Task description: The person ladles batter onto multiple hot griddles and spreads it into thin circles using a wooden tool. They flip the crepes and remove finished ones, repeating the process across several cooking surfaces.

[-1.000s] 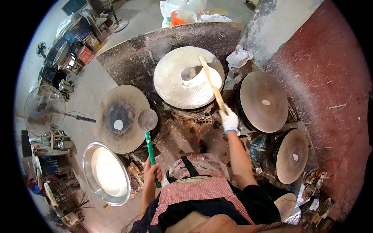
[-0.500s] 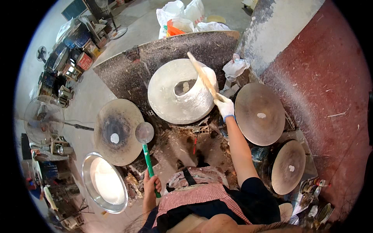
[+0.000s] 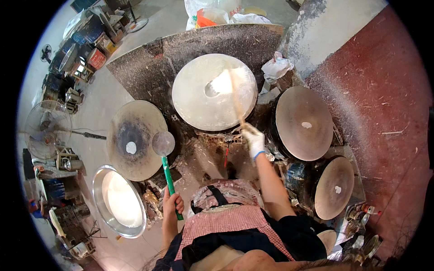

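My left hand [image 3: 172, 203] grips the green handle [image 3: 167, 174] of a ladle whose grey round head [image 3: 163, 143] is over the left griddle [image 3: 121, 127]. My right hand [image 3: 253, 139], in a white glove, is closed on a long wooden spatula [image 3: 237, 101], blurred, reaching over the middle round griddle [image 3: 194, 102]. Pale batter [image 3: 222, 81] covers that griddle, thicker and white around the upper right, with a small darker patch near the centre. A steel basin [image 3: 141, 212] of white batter stands at lower left.
Griddles [image 3: 302, 137] [image 3: 331, 194] stand at right. Behind is a speckled curved board [image 3: 151, 67], bags [image 3: 204, 11] beyond, a crumpled white sack [image 3: 275, 67] beside it. A fan [image 3: 47, 131] stands left, near clutter [image 3: 95, 58]. A red floor [image 3: 375, 90] lies right.
The right hand has swept the spatula about over the middle griddle and now sits lower and leftward. The dark central opening in the batter has shrunk. The left hand still holds the ladle.
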A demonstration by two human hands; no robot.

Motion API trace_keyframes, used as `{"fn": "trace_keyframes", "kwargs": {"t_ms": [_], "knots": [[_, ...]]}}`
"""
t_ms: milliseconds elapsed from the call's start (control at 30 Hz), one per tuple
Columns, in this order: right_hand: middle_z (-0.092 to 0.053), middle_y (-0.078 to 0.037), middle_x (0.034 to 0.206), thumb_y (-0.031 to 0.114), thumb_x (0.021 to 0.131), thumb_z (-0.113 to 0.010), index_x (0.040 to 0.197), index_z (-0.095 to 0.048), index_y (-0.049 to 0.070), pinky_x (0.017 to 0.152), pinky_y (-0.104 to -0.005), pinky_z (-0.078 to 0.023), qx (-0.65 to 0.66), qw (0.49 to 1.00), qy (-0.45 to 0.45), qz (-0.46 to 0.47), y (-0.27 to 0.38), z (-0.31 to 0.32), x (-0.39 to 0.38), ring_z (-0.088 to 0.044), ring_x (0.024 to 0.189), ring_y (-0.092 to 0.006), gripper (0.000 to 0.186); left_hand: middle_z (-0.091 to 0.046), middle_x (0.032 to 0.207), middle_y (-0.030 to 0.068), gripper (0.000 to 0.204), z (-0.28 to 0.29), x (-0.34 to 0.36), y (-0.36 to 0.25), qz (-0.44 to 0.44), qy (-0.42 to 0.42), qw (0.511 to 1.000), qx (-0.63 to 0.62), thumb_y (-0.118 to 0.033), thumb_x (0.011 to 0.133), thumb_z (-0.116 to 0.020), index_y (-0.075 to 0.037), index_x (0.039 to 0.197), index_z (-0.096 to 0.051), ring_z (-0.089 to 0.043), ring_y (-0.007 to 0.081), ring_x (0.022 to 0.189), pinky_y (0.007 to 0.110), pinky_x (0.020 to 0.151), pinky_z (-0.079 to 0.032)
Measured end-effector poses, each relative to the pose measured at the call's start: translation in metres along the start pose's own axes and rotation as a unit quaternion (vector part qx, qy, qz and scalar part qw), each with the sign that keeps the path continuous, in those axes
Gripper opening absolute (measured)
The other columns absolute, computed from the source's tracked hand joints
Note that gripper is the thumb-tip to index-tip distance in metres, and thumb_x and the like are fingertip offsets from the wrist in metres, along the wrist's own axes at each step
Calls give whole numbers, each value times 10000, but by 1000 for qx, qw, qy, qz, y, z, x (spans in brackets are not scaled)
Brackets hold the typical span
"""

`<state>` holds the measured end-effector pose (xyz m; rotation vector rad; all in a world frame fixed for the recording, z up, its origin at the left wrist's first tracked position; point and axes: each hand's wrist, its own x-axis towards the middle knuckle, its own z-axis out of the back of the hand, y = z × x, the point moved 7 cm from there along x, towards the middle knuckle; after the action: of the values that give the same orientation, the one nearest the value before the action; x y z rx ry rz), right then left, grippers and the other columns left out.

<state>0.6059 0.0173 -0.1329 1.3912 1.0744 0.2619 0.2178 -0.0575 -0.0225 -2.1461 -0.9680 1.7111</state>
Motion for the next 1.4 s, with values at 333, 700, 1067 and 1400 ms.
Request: {"fn": "trace_keyframes", "kwargs": {"t_ms": [333,700,1067,1400], "knots": [[-632,-116,1026,88,783,-611,1138,-576,61,794,-294,-461,-213,967,-69,119,65,29,44,-609,884,-202,358,-343,553,12,588,-7,8,-1,6,3,1000,-15,-7,852,-400,-207,1358,-176,-317,94,351,233,291,-260],[-564,-138,657,408,786,-567,937,-577,180,531,-431,-475,-646,715,-65,259,81,39,22,-581,581,-334,273,-319,553,-5,481,-71,79,-53,-24,50,998,9,-28,868,-433,-171,1299,-275,-305,81,375,228,310,-243],[-563,-139,525,442,727,-654,662,-522,45,444,-389,-483,-604,721,-152,303,55,33,-34,-581,469,-290,423,-356,598,10,487,-154,111,-66,-54,92,993,43,-2,853,-453,-148,1269,-247,-349,96,420,246,342,-279],[-586,-122,700,209,720,-682,1095,-580,181,457,-345,-459,-520,760,-46,388,43,-29,-119,-575,525,-271,390,-285,532,-20,311,-116,65,-40,45,183,981,-55,-253,943,-401,-199,1247,-361,-241,64,345,219,289,-198]]}}
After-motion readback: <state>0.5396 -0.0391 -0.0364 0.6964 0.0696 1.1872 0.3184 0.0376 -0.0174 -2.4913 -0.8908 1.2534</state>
